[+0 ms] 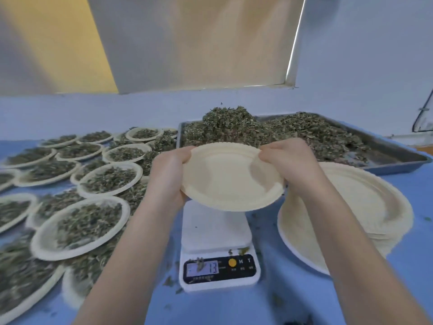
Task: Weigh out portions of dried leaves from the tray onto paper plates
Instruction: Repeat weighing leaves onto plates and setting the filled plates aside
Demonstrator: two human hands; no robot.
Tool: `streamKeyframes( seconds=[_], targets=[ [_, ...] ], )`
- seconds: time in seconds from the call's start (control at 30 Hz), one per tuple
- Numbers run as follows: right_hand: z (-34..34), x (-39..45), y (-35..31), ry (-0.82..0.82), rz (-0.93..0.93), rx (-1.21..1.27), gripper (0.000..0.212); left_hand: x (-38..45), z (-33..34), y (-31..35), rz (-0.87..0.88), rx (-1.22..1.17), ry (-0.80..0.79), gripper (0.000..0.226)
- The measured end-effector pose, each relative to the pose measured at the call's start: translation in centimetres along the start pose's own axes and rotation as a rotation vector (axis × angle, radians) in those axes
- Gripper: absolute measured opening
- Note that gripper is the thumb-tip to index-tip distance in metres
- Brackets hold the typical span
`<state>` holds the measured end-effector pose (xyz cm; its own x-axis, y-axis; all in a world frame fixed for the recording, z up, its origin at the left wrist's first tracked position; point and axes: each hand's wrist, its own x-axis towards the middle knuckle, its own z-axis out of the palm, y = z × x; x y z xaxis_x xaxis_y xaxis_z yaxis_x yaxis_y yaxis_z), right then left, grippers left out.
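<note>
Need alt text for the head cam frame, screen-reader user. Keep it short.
Two hands, left hand and right hand, grip an empty paper plate by its rim above a white scale. Behind it sits a metal tray heaped with dried leaves; filled plates cover the table's left side, and a stack of empty plates sits on the right.

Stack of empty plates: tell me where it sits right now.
In the head view, the stack of empty plates lies on the blue table on the person's right, beside the scale and just in front of the metal tray of dried leaves.
</note>
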<state>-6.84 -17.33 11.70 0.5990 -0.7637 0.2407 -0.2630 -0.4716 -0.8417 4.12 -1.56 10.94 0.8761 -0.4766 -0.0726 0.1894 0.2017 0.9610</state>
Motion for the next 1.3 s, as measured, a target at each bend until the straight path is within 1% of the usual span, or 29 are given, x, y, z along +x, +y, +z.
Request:
streamKeyframes(
  seconds=[0.07, 0.1, 0.17, 0.23, 0.3, 0.33, 0.4, 0.5, 0.67, 0.8, 0.9, 1.0, 1.07, 1.17, 1.23, 1.3],
  targets=[
    [2.0, -1.6, 0.6, -0.004, 0.056, 0.229, 0.026, -0.1, -1.8, -0.8, 0.037, -0.013, 0.104, 0.031],
    [2.9, -2.3, 1.0, -0.044, 0.082, 0.338, 0.022, -0.1, -2.5, -1.3, 0.056, -0.004, 0.152, 0.031],
    [4.5, -3.4, 1.9, -0.123, 0.109, 0.432, 0.019, -0.2, -3.3, -2.5, 0.079, 0.037, 0.214, 0.033],
    [5.7, -3.8, 3.0, -0.109, 0.115, 0.362, 0.022, -0.1, -3.8, -3.8, 0.094, 0.088, 0.271, 0.031],
    [6.5, -3.8, 3.8, -0.039, 0.093, 0.197, 0.021, 0.2, -3.8, -5.0, 0.121, 0.158, 0.322, 0.019],
    [6.7, -3.6, 4.1, -0.009, 0.075, 0.112, 0.018, 0.3, -3.7, -5.5, 0.143, 0.196, 0.334, 0.014],
    [7.0, -3.3, 4.7, 0.045, 0.049, 0.005, 0.013, 0.5, -3.3, -6.5, 0.186, 0.266, 0.327, 0.012],
    [7.5, -2.6, 5.6, 0.089, 0.024, -0.041, 0.016, 0.9, -3.1, -8.0, 0.207, 0.367, 0.322, 0.014],
    [8.7, -2.3, 7.5, 0.043, 0.034, -0.069, 0.017, 1.3, -3.5, -10.2, 0.118, 0.457, 0.349, 0.021],
    [9.5, -1.9, 8.7, 0.001, 0.071, 0.049, 0.017, 1.5, -3.9, -10.9, 0.065, 0.484, 0.343, 0.026],
    [9.8, -1.9, 9.1, 0.004, 0.136, 0.207, 0.029, 1.5, -4.4, -11.0, 0.020, 0.469, 0.298, 0.035],
    [9.7, -2.2, 9.4, -0.018, 0.197, 0.412, 0.040, 1.0, -4.9, -10.8, 0.011, 0.300, 0.241, 0.045],
    [9.6, -2.3, 9.7, -0.037, 0.216, 0.485, 0.044, 0.7, -5.1, -10.7, 0.027, 0.240, 0.208, 0.048],
    [9.5, -2.6, 9.7, -0.055, 0.142, 0.503, 0.047, 0.3, -5.2, -10.8, 0.072, 0.229, 0.159, 0.054],
    [9.4, -2.8, 9.4, -0.061, 0.088, 0.491, 0.053, 0.1, -5.1, -10.9, 0.098, 0.234, 0.136, 0.056],
    [9.2, -2.8, 9.2, -0.075, 0.047, 0.502, 0.050, 0.0, -5.1, -11.0, 0.116, 0.245, 0.129, 0.056]
  ],
)
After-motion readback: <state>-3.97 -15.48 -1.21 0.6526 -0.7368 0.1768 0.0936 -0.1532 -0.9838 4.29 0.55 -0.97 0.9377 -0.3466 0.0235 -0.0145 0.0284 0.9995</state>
